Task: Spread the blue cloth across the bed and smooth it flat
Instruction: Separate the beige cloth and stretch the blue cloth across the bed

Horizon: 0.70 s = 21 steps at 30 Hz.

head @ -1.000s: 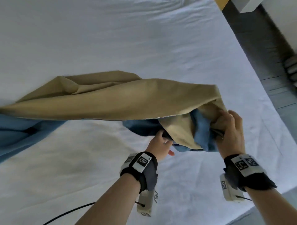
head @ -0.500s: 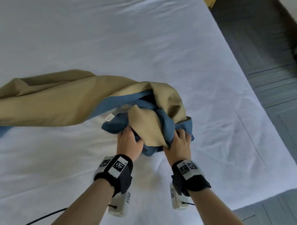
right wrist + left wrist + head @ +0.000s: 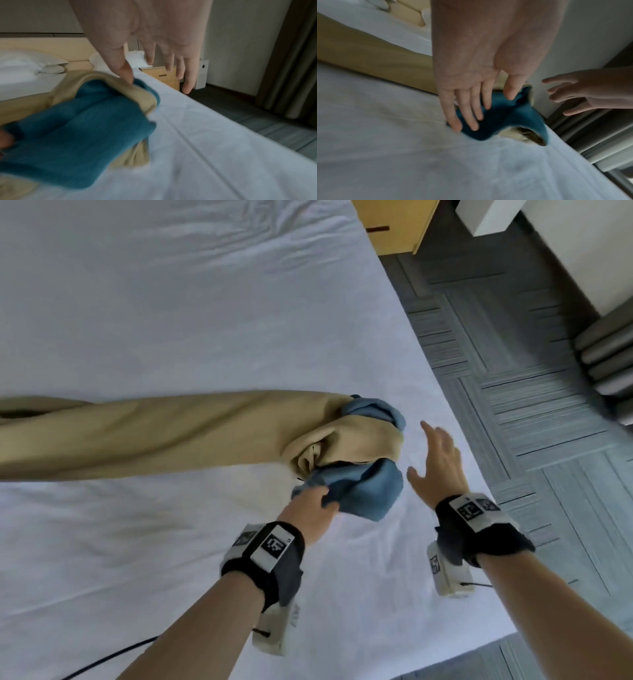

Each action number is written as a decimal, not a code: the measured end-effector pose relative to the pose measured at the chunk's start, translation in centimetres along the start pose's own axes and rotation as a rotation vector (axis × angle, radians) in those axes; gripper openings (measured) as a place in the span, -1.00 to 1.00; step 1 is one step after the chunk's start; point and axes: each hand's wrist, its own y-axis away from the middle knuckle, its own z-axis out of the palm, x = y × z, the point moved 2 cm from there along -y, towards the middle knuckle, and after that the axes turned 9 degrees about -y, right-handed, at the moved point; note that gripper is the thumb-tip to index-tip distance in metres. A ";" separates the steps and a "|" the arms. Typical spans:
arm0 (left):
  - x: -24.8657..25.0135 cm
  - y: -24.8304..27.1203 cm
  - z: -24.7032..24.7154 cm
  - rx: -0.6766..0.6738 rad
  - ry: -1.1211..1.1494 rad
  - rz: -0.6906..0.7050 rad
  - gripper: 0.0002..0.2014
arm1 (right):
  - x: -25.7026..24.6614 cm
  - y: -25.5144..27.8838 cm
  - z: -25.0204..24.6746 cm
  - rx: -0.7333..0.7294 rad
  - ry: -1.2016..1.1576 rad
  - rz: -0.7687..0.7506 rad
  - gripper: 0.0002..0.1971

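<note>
The blue cloth [image 3: 359, 491] (blue on one face, tan on the other) lies on the bed [image 3: 205, 320] as a long twisted roll, its tan side outward, running from the left edge of the head view across to a bunched knot near the bed's right edge. At that knot the blue face shows in two places, a small fold at the far end and a larger lobe at the near end. The left hand [image 3: 308, 513] meets the near blue lobe: in the left wrist view its fingers [image 3: 467, 112] lie nearly straight over the blue fabric and the thumb sits on the fabric's upper edge, so the fold lies between thumb and fingers, though whether it is truly pinched cannot be told through the blur. The right hand [image 3: 436, 463] is just beside the knot on its right, over the white sheet, fingers spread and straight, holding nothing; in the right wrist view its thumb tip appears to brush the tan rim of the bundle. Beyond the bed stand a wooden nightstand [image 3: 394, 227] and grey patterned carpet [image 3: 513, 371], with white pillows [image 3: 29, 63] against a pale headboard.
</note>
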 end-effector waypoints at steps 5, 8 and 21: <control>-4.1 0.6 -3.1 0.299 -0.038 -0.002 -0.84 | -1.3 3.0 5.3 -0.142 -0.202 0.076 0.01; -4.2 -0.7 -5.3 0.508 -0.097 0.105 -0.77 | -2.4 3.1 7.9 -0.151 -0.162 0.066 0.21; -4.3 -7.7 -4.0 0.292 -0.596 0.118 -0.27 | -0.8 1.5 12.3 -0.114 0.256 -0.009 -0.20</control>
